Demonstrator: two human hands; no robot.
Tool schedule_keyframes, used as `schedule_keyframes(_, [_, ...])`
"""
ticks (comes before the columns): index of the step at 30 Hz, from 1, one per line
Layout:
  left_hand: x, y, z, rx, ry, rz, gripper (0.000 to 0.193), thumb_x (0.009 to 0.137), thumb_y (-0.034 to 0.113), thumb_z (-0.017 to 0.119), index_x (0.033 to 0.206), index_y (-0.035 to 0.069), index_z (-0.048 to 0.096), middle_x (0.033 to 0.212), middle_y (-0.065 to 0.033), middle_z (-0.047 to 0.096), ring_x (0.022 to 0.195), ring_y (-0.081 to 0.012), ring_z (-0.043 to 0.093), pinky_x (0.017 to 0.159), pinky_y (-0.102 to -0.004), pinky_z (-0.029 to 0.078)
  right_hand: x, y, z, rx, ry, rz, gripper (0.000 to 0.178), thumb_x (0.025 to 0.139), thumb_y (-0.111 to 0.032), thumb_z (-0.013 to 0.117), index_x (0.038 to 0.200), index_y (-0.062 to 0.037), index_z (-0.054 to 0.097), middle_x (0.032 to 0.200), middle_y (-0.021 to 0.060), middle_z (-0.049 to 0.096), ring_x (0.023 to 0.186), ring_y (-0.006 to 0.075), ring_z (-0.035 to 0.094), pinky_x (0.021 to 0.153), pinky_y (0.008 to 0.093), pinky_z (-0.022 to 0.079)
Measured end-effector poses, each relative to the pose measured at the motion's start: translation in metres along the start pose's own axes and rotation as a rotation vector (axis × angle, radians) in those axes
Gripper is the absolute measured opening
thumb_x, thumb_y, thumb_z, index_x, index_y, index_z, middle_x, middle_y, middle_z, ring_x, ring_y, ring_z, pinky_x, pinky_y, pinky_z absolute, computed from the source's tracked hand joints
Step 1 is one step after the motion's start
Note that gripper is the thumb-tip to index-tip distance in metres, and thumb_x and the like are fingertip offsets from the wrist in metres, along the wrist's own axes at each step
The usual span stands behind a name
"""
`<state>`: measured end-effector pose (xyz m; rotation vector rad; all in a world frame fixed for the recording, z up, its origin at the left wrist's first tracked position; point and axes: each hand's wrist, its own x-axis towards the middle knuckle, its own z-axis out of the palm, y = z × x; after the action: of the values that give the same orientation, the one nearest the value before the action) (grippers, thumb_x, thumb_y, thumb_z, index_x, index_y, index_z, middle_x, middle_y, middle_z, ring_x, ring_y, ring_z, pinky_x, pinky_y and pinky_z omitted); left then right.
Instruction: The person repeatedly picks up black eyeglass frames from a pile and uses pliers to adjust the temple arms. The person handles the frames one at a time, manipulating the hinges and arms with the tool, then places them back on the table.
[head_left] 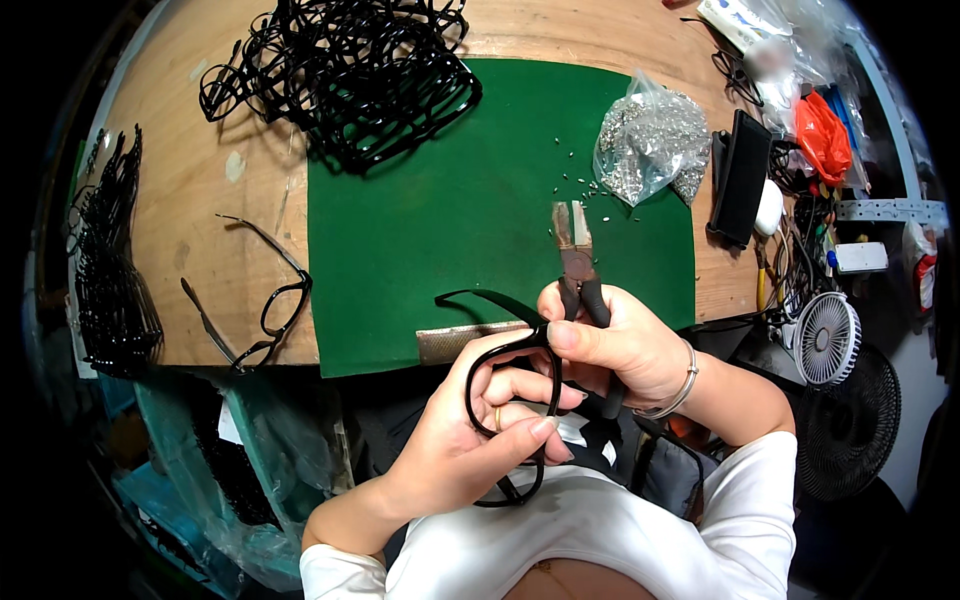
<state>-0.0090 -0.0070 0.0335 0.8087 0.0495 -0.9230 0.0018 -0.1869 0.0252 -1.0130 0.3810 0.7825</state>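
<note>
A black eyeglass frame [470,392] is held in front of my body, one temple pointing away to the left over the mat. My left hand [490,425] is closed around its rim, with fingers passing through the lens opening. My right hand [615,345] grips pliers [577,258] with dark handles, jaws pointing away from me over the green mat [450,250]. The right thumb also presses on the frame near its hinge corner. Small metal pieces [590,188] lie scattered on the mat beyond the pliers, beside a clear bag [655,140] full of them.
A tangled heap of black frames [350,80] sits at the far left of the mat. One separate frame [270,315] lies on the wooden table, and stacked frames [115,260] line its left edge. A phone-like black device [740,178] and a white fan [827,338] are on the right.
</note>
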Motion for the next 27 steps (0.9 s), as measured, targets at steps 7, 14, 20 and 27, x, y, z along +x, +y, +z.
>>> schedule_keyframes(7, [-0.001, -0.006, -0.001, 0.085, 0.006, 0.055, 0.054, 0.080, -0.009, 0.045, 0.127, 0.003, 0.022, 0.104, -0.0158, 0.049, 0.085, -0.0158, 0.057, 0.072, -0.0265, 0.049, -0.004, -0.008, 0.005, -0.052, 0.005, -0.034, 0.023, 0.081, -0.027, 0.061, 0.081, -0.0075, 0.048, 0.062, -0.0035, 0.047, 0.050, 0.0031, 0.040, 0.043, 0.0174, 0.030])
schedule_keyframes(14, [-0.002, -0.013, -0.001, 0.232, 0.067, 0.084, 0.052, 0.080, -0.009, 0.043, 0.126, 0.002, 0.023, 0.102, -0.0161, 0.050, 0.076, -0.0125, 0.057, 0.071, -0.0253, 0.048, -0.004, -0.010, 0.010, -0.168, 0.029, -0.139, 0.019, 0.083, -0.020, 0.059, 0.083, -0.0041, 0.048, 0.067, -0.0007, 0.050, 0.059, 0.0048, 0.044, 0.052, 0.0204, 0.037])
schedule_keyframes(20, [-0.004, -0.008, -0.010, 0.119, 0.026, -0.005, 0.052, 0.081, -0.008, 0.045, 0.127, 0.002, 0.022, 0.104, -0.0160, 0.051, 0.077, -0.0141, 0.058, 0.070, -0.0253, 0.048, 0.000, -0.009, 0.007, -0.139, 0.004, -0.063, 0.018, 0.083, -0.020, 0.059, 0.082, -0.0042, 0.050, 0.070, -0.0020, 0.049, 0.064, 0.0042, 0.043, 0.056, 0.0196, 0.037])
schedule_keyframes(27, [-0.015, 0.004, -0.019, 0.088, 0.005, -0.062, 0.051, 0.081, -0.008, 0.046, 0.127, 0.002, 0.026, 0.103, -0.0153, 0.053, 0.076, -0.0150, 0.059, 0.067, -0.0238, 0.047, -0.014, -0.017, -0.012, -0.648, -0.033, -0.112, 0.023, 0.082, -0.023, 0.058, 0.085, -0.0018, 0.052, 0.071, 0.0015, 0.053, 0.067, 0.0072, 0.048, 0.061, 0.0230, 0.041])
